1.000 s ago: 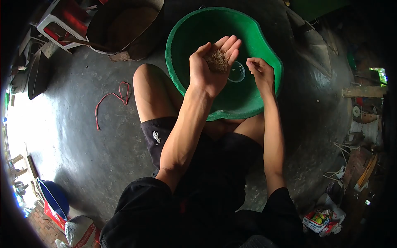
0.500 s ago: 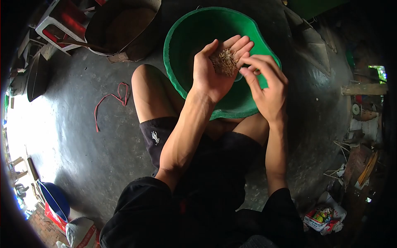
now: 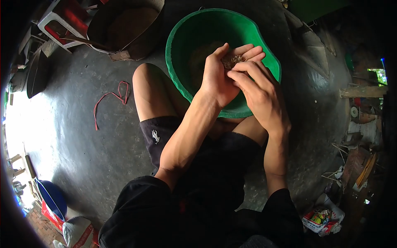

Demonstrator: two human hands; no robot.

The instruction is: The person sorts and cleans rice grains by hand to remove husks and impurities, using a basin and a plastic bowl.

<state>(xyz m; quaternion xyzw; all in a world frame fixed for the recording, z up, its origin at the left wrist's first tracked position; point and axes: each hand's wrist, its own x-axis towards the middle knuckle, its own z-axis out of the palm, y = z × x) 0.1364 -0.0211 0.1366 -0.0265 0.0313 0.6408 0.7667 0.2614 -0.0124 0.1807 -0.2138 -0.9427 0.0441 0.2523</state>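
My left hand (image 3: 219, 80) is palm up over the green basin (image 3: 173, 35), its palm cupped round a small heap of brown grains or husks (image 3: 232, 61). My right hand (image 3: 261, 89) reaches over that palm from the right, with thumb and fingertips pinched at the near edge of the heap. Whether anything is between those fingertips is too small to tell. The right fingers hide part of the heap. Inside the basin, below the hands, lies a dim brownish layer.
A large dark pan (image 3: 140, 41) stands at the upper left beside a red and white stool (image 3: 62, 22). Red string (image 3: 108, 94) lies on the floor (image 3: 95, 153). A blue basin (image 3: 53, 199) is at lower left, a printed bag (image 3: 320, 217) at lower right, and wood pieces (image 3: 359, 167) at right.
Both hands have shifted slightly to the right and down. My right hand has moved in over the left palm, covering more of the heap, its fingertips now at the palm.
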